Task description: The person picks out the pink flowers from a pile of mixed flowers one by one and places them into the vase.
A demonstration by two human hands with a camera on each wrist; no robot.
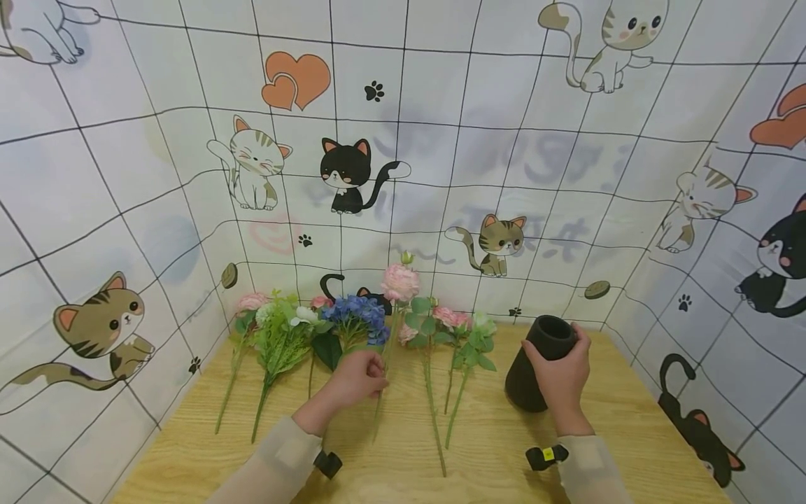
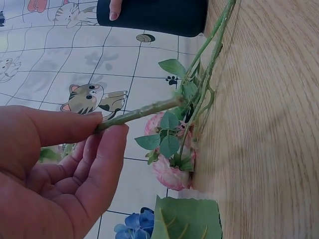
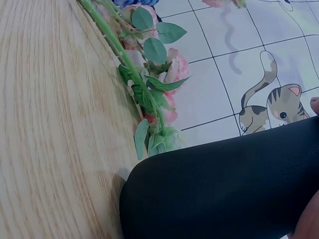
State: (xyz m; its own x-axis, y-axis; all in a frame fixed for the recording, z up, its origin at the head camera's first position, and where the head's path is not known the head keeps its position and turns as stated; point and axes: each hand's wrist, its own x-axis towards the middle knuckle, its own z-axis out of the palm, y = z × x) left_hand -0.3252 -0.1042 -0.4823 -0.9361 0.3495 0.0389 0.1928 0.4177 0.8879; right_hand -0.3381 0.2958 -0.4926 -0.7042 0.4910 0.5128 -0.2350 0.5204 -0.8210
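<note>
A matte black vase (image 1: 525, 381), smooth-sided and tapering from a broad base to a narrower round mouth, is at the right of the wood-grained tabletop (image 1: 485, 448). The right hand (image 1: 564, 374) is clamped around its upper part, thumb on one side and fingers on the other. The vase's interior is dark, so its contents cannot be told.

The left hand (image 1: 355, 379) pinches a slender green stem (image 2: 142, 113) between thumb and fingertip; the stem's bumpy, brownish cut end points outward. This stem carries a ruffled pink flower (image 1: 400, 282), raised above the row of lying flowers and topped by a small green bud (image 1: 407, 257).

Left of it lie a dense blue hydrangea (image 1: 359, 318), a feathery green spray (image 1: 277, 336) and a pink bloom (image 1: 252, 302) on a straight stem. Between the held flower and the vase lie a stem with rounded leaves (image 1: 420, 322), layered pink blossoms (image 1: 452, 318) and a pale greenish-white flower (image 1: 483, 325). Behind everything rises a rippled white sheet (image 1: 434, 77) printed with black grid lines and cartoon cats (image 1: 502, 245).
</note>
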